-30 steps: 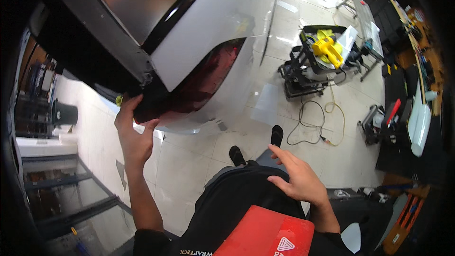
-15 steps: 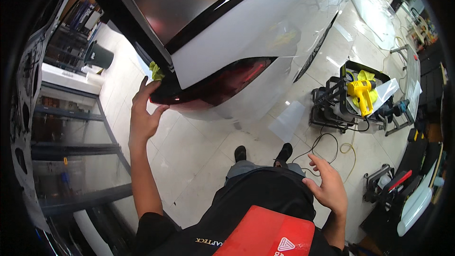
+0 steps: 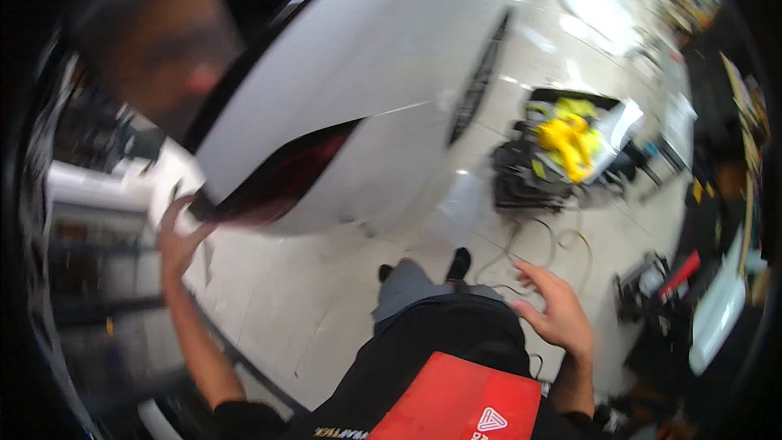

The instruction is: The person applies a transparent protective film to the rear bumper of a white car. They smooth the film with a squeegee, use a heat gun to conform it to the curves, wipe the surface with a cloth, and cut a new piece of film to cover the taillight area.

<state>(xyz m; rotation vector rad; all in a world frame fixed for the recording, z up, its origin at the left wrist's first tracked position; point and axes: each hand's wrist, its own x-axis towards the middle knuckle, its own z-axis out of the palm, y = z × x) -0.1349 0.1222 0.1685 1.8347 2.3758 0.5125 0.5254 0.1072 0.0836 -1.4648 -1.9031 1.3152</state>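
A white car's rear corner, its glossy surface looking partly covered by clear film, fills the upper middle. The dark red tail light (image 3: 297,169) sits at its lower side. My left hand (image 3: 181,236) is at the outer end of this light, thumb and fingers apart near the edge. Blur hides whether the fingertips touch the car. My right hand (image 3: 555,310) hangs in the air right of my waist, fingers loosely bent, thumb apart, holding nothing. A red flat pouch (image 3: 460,399) lies against the front of my black shirt.
A black cart (image 3: 521,167) at the right carries a yellow heat gun (image 3: 566,147) and yellow-green cloths. Cables (image 3: 554,236) loop on the tiled floor nearby. Dark-framed glass panels (image 3: 106,277) stand at the left. A red-handled tool (image 3: 680,273) lies far right.
The view has swung, and the car and cart sit further left in it. My left hand stays by the tail light's end. The yellow-green cloth near its fingertips no longer shows.
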